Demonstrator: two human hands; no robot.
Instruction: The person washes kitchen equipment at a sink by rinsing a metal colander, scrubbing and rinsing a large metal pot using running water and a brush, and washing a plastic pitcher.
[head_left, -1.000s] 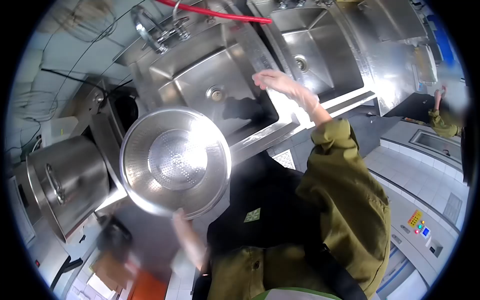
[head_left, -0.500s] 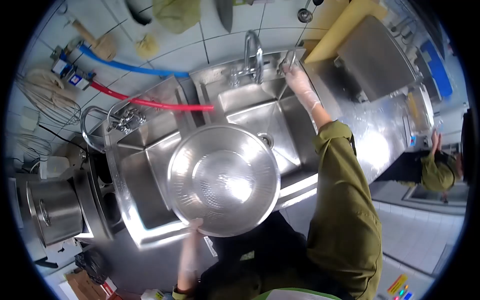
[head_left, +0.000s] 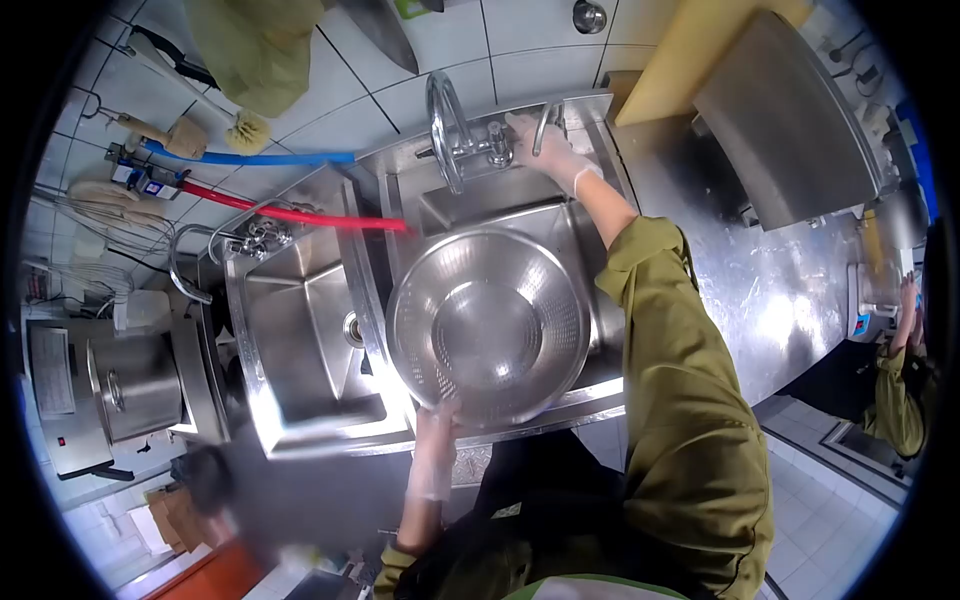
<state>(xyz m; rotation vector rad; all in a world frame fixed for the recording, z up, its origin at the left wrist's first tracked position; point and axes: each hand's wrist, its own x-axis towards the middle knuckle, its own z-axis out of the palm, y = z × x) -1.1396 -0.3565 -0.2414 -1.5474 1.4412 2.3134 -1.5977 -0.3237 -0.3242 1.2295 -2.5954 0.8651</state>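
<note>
A large perforated metal colander [head_left: 490, 330] is tilted over the right sink basin [head_left: 500, 218], its inside facing me. My left hand [head_left: 434, 440], in a clear glove, grips the rim at its near left side. My right hand [head_left: 555, 158], also gloved, reaches to the back of the sink, its fingers curled at the tap handle [head_left: 499, 140]. Part of those fingers is hidden behind the thin metal spout. A curved faucet [head_left: 445, 120] rises left of that hand, and no water shows from it.
The left basin [head_left: 300, 320] has its own faucet [head_left: 185, 270]. A red hose [head_left: 300, 215] reaches toward the colander, with a blue hose [head_left: 250, 158] behind. A metal box-like appliance [head_left: 780, 120] stands on the right counter. A pot [head_left: 135, 390] is at left; another person [head_left: 895, 390] stands far right.
The colander and my left hand have shifted right, over the right basin. My right hand has moved left along the fittings to the tap handle. The view has turned slightly.
</note>
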